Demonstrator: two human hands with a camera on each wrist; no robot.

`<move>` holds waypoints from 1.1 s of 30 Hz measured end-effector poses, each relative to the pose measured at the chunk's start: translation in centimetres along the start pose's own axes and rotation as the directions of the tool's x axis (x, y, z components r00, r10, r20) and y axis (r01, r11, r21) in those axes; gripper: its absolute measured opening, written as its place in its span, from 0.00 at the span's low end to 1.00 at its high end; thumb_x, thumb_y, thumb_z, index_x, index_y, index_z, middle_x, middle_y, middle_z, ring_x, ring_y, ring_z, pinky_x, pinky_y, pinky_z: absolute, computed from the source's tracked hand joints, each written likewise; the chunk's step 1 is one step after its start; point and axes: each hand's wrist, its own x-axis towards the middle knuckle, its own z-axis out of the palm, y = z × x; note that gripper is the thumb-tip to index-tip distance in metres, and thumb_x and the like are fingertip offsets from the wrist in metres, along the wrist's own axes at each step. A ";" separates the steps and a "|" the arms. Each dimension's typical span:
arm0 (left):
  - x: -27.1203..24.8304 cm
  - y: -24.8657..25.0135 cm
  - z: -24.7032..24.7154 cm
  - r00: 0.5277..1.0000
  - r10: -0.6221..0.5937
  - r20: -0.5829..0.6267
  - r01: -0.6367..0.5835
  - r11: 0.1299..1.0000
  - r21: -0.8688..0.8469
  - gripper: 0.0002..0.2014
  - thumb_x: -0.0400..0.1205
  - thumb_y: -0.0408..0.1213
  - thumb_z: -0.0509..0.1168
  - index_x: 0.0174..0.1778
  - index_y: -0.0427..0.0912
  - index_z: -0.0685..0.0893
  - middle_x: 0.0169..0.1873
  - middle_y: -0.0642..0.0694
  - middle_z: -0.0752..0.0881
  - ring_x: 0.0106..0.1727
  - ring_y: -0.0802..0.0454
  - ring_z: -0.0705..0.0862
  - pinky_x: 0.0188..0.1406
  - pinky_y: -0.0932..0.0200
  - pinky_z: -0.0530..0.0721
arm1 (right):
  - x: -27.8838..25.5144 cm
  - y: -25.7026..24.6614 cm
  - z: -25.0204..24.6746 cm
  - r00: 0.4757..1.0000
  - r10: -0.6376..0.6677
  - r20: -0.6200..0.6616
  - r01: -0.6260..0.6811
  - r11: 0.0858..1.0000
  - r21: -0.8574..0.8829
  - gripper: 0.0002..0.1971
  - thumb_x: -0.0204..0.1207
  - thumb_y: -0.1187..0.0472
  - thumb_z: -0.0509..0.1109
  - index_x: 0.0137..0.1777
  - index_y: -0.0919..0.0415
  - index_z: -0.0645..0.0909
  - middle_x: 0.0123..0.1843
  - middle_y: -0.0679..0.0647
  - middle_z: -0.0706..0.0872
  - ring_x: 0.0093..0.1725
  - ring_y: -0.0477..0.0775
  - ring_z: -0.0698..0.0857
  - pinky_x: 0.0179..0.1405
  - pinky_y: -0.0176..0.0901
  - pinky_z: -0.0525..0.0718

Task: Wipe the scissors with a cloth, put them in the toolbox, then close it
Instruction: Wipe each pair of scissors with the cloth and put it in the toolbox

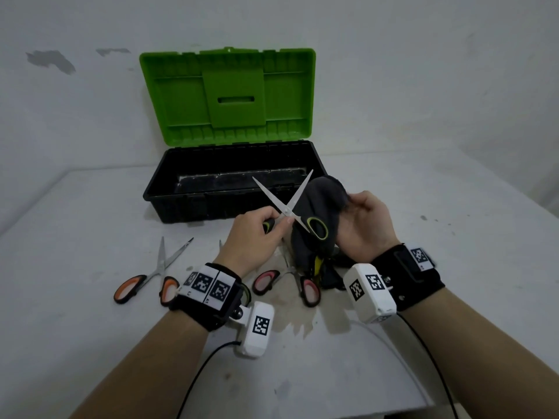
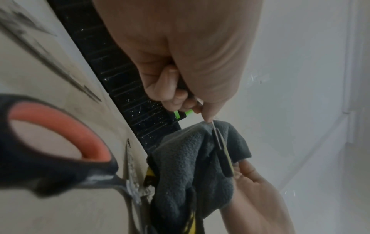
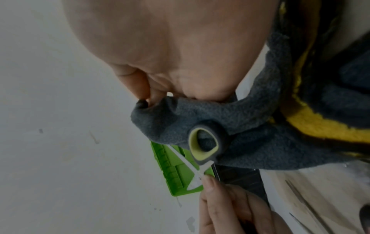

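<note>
A pair of scissors (image 1: 272, 197) with black-and-green handles is held up in front of the toolbox, its blades spread in an X. My left hand (image 1: 276, 222) grips one handle and pinches near the pivot. The free handle ring (image 3: 206, 143) lies against a dark grey cloth (image 1: 322, 201). My right hand (image 1: 352, 205) holds this cloth bunched at its top, right beside the right-hand blade. The cloth's lower end, with a yellow stripe (image 3: 320, 125), hangs to the table. The toolbox stands open behind: black base (image 1: 169, 204), green lid (image 1: 230, 95) upright.
Two more pairs lie on the white table (image 1: 90, 328): orange-handled scissors (image 1: 145, 279) at the left, red-handled scissors (image 1: 290, 281) under my hands. A wet patch (image 1: 299, 322) spreads near them. White walls close in behind and to the right.
</note>
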 end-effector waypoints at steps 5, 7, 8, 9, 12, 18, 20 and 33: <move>-0.4 0.0 -0.3 0.997 -0.038 0.062 0.041 0.998 -0.049 0.14 0.88 0.41 0.62 0.34 0.49 0.82 0.23 0.57 0.77 0.24 0.58 0.72 0.25 0.63 0.69 | 0.5 0.9 0.1 0.997 -0.076 0.011 0.075 0.931 -0.358 0.19 0.81 0.71 0.58 0.70 0.68 0.78 0.62 0.67 0.85 0.58 0.60 0.86 0.61 0.50 0.85; -0.5 0.0 -0.3 0.997 -0.031 0.072 0.035 0.998 -0.046 0.14 0.88 0.40 0.62 0.35 0.49 0.82 0.23 0.58 0.78 0.24 0.58 0.72 0.24 0.63 0.69 | 0.6 1.4 0.0 0.992 -0.121 -0.022 0.099 0.893 -0.440 0.16 0.77 0.69 0.66 0.64 0.66 0.80 0.54 0.63 0.89 0.49 0.56 0.90 0.50 0.46 0.89; -0.6 0.0 -0.3 0.997 -0.023 0.080 0.027 0.999 -0.039 0.13 0.88 0.40 0.62 0.36 0.49 0.82 0.24 0.57 0.78 0.24 0.58 0.72 0.24 0.63 0.69 | 0.7 1.5 -0.1 0.990 -0.135 -0.031 0.105 0.876 -0.471 0.16 0.74 0.68 0.69 0.62 0.66 0.80 0.50 0.62 0.90 0.45 0.54 0.91 0.45 0.45 0.90; -0.6 0.0 -0.3 0.996 -0.014 0.093 0.016 0.999 -0.030 0.13 0.88 0.40 0.62 0.38 0.48 0.83 0.25 0.54 0.79 0.24 0.57 0.72 0.24 0.61 0.70 | 0.7 1.6 -0.2 0.990 -0.139 -0.040 0.101 0.862 -0.497 0.17 0.72 0.68 0.70 0.61 0.67 0.80 0.48 0.61 0.91 0.42 0.53 0.91 0.42 0.44 0.90; -0.8 0.4 0.0 0.989 0.039 0.142 -0.040 0.999 0.000 0.11 0.89 0.41 0.61 0.41 0.47 0.83 0.31 0.48 0.84 0.26 0.51 0.76 0.27 0.57 0.74 | 0.8 1.9 0.1 0.992 -0.098 -0.082 0.034 0.820 -0.572 0.14 0.73 0.68 0.71 0.58 0.67 0.83 0.45 0.60 0.91 0.40 0.52 0.90 0.40 0.41 0.89; -1.0 0.8 0.2 0.989 0.055 0.139 -0.059 0.998 0.027 0.11 0.89 0.40 0.61 0.42 0.48 0.84 0.34 0.51 0.85 0.34 0.57 0.81 0.32 0.66 0.75 | 0.4 2.2 1.4 0.983 -0.112 -0.148 -0.022 0.720 -0.694 0.09 0.80 0.64 0.70 0.54 0.68 0.88 0.49 0.65 0.90 0.45 0.58 0.88 0.44 0.44 0.88; -1.3 0.7 0.3 0.991 0.019 0.131 -0.020 1.000 0.002 0.11 0.89 0.40 0.61 0.41 0.50 0.83 0.36 0.52 0.86 0.38 0.56 0.82 0.35 0.65 0.77 | 0.1 1.7 1.7 0.989 -0.063 -0.134 -0.048 0.716 -0.696 0.13 0.81 0.62 0.67 0.57 0.71 0.86 0.50 0.66 0.89 0.48 0.60 0.87 0.47 0.47 0.86; -2.3 1.1 0.4 0.996 -0.071 0.058 0.078 0.988 -0.136 0.09 0.86 0.47 0.66 0.45 0.50 0.88 0.26 0.61 0.85 0.28 0.64 0.83 0.32 0.64 0.79 | -1.2 2.2 2.0 0.982 -0.189 -0.030 0.112 0.699 -0.707 0.10 0.81 0.65 0.70 0.56 0.72 0.86 0.47 0.64 0.90 0.44 0.57 0.89 0.44 0.44 0.88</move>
